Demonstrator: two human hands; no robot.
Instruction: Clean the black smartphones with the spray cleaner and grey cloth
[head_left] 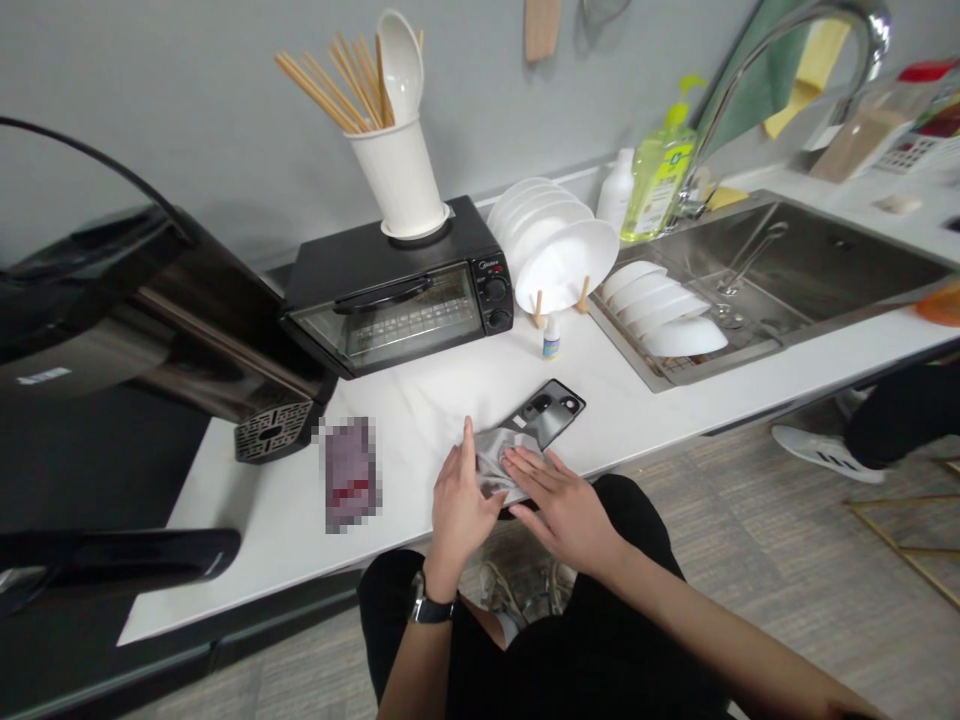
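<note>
A dark smartphone (556, 418) lies back up, camera lenses showing, near the counter's front edge. A crumpled light grey cloth (493, 453) covers much of its lower part. My right hand (564, 507) presses the cloth down onto the phone with its fingers stretched and close together. At the phone's left side is my left hand (463, 502), index finger pointing forward and thumb reaching across the near end, apparently gripping phone and cloth; its other fingers are partly hidden. A small white bottle with a blue label (551, 338) stands beyond the phone.
A black toaster oven (405, 290) carries a white utensil holder (397, 175). Right of it are racked white plates (562, 255), then a sink (810, 270) with bowls (667, 315). A black machine (187, 300) and a blurred-out packet (350, 475) are left. Another person's shoe (825, 452) shows at right.
</note>
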